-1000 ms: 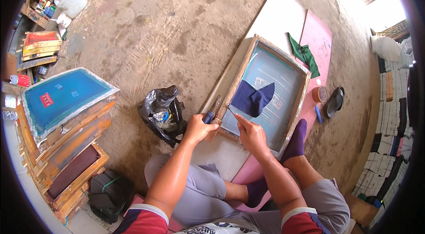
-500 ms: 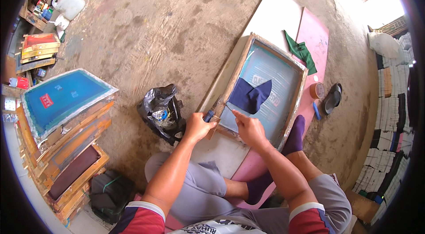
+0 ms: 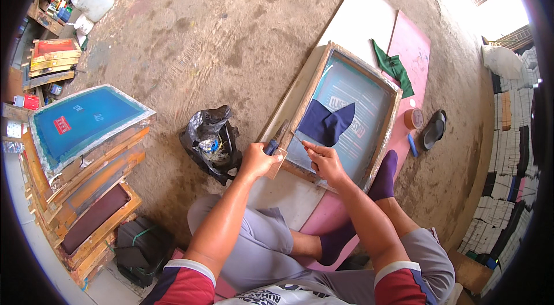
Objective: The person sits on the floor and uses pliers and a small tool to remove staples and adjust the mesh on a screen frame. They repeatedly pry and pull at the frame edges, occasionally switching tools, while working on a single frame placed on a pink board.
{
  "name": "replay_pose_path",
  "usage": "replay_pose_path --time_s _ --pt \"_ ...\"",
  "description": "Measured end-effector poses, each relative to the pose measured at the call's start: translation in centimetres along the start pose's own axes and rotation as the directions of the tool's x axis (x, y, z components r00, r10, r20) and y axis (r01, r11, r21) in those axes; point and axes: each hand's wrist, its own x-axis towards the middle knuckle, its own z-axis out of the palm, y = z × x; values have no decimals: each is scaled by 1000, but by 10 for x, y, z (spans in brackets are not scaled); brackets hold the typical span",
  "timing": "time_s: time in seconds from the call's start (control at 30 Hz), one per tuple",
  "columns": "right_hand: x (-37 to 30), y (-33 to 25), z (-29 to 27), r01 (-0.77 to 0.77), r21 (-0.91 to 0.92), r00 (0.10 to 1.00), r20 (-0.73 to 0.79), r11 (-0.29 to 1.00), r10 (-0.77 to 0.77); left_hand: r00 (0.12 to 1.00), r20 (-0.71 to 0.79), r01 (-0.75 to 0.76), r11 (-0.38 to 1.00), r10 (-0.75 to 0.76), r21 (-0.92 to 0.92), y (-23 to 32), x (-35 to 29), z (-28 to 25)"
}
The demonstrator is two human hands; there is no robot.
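A wood-framed printing screen (image 3: 395, 110) with blue-grey mesh lies on boards in front of me. My left hand (image 3: 255, 161) is closed at its near left corner, gripping a flat light-brown piece (image 3: 276, 165) and a dark blue tool (image 3: 270, 147); its dark end points up along the frame. Over the near part of the mesh, my right hand (image 3: 326, 164) pinches a thin dark stick-like tool (image 3: 300, 140), its tip pointing toward the frame's left side. Just beyond that hand, a folded navy cloth (image 3: 326, 123) rests on the mesh.
A green cloth (image 3: 394, 66), a roll of brown tape (image 3: 413, 118) and a blue pen-like item (image 3: 412, 144) lie right of the screen; a black sandal (image 3: 433, 130) is beyond. At left stand a black plastic bag (image 3: 199, 123) and stacked screens (image 3: 92, 126).
My right hand has shifted slightly down, and its thin tool shows more clearly. The dark end of the left hand's tool has come into view against the frame, with more of the brown piece showing.
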Motion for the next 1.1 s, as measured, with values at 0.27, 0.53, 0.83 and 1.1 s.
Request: replay_pose_path --time_s 0.27,0.53,0.83,1.1 --pt "23 22 2 243 67 970 -14 968 -242 1000 0 17 999 -17 41 -5 3 -4" --pt "-7 2 -7 276 -244 952 -60 930 -299 1000 8 24 1000 -24 -16 -8 4 -2" --pt "-21 -38 2 215 -531 918 -177 819 -355 1000 12 6 1000 -6 3 4 0 -6" --pt "-26 -49 12 129 -696 927 -169 706 -336 999 -19 -24 997 25 75 10 -5 -6"
